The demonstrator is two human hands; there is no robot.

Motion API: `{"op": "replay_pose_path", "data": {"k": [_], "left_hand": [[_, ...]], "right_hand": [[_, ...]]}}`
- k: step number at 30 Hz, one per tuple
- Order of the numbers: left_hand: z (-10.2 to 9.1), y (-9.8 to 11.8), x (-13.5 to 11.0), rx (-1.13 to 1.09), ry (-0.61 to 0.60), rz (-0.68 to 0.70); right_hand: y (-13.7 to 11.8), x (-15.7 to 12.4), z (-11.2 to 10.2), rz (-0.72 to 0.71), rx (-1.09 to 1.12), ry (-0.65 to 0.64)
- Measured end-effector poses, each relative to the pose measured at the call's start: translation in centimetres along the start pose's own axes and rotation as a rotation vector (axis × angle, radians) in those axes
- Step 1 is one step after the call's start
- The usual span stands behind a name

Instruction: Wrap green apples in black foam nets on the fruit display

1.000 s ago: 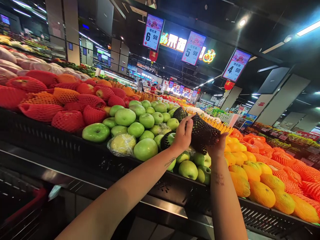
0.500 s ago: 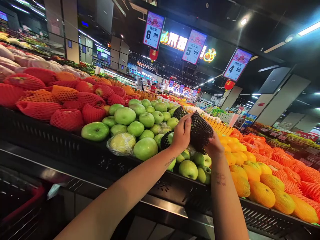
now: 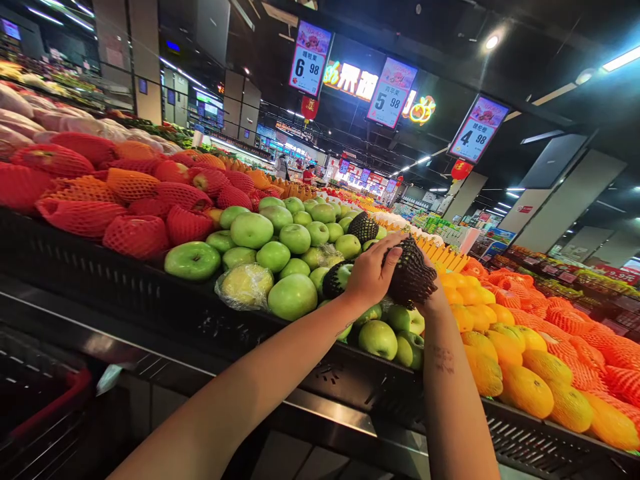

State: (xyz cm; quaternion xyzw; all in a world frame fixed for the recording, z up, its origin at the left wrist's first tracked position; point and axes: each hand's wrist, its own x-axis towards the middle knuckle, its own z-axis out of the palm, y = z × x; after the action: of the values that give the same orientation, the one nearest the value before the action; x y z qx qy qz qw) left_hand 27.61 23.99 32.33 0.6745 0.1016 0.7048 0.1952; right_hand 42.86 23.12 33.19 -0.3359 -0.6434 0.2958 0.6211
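A black foam fruit net (image 3: 411,275), bulging around something round, is between my hands above the green apples (image 3: 295,297). My left hand (image 3: 371,272) is wrapped over its left side, thumb pointing up along it. My right hand (image 3: 434,297) grips it from the lower right, with most of the fingers hidden behind the net. What sits inside the mesh cannot be seen clearly. Near my left hand, one apple in a black net (image 3: 336,280) lies in the pile, and a second black-netted piece (image 3: 363,227) rests farther back.
Red-netted fruits (image 3: 135,237) fill the bin on the left; oranges (image 3: 525,387) and orange-netted fruits (image 3: 615,360) lie to the right. A plastic-wrapped fruit (image 3: 245,288) sits near the black crate edge (image 3: 200,320). A shopping cart (image 3: 75,393) stands at lower left. Price signs (image 3: 391,92) hang overhead.
My left hand has slid to the right and a little down over the net. The net has shifted slightly right, and the black-netted piece behind shows more fully.
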Motion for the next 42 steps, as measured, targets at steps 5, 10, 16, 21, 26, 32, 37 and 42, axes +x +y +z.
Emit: {"op": "replay_pose_path", "data": {"k": [5, 10, 16, 21, 26, 32, 37, 42], "left_hand": [[0.0, 0.2, 0.0, -0.051, 0.087, -0.097], [0.0, -0.3, 0.2, -0.078, 0.216, -0.203], [-0.4, -0.7, 0.7, -0.130, 0.263, -0.308], [-0.5, -0.7, 0.8, -0.166, 0.268, -0.373], [-0.4, -0.6, 0.9, -0.205, 0.315, -0.356], [-0.6, -0.2, 0.9, -0.133, 0.412, -0.332], [-0.7, 0.2, 0.5, 0.087, 0.428, -0.209], [-0.3, 0.0, 0.1, 0.188, 0.237, -0.176]], "right_hand": [[-0.3, 0.1, 0.4, -0.034, 0.033, 0.028], [-0.8, -0.3, 0.3, -0.140, 0.008, -0.017], [-0.5, -0.8, -0.9, -0.124, 0.013, -0.193], [-1.0, -0.9, -1.2, -0.133, -0.091, -0.317], [-1.9, -1.2, -0.6, -0.172, -0.159, -0.404], [-1.6, -1.1, 0.4, -0.097, -0.024, -0.305], [-0.8, -0.7, 1.2, -0.127, 0.129, -0.081], [-1.2, -1.0, 1.0, -0.168, 0.254, -0.041]]}}
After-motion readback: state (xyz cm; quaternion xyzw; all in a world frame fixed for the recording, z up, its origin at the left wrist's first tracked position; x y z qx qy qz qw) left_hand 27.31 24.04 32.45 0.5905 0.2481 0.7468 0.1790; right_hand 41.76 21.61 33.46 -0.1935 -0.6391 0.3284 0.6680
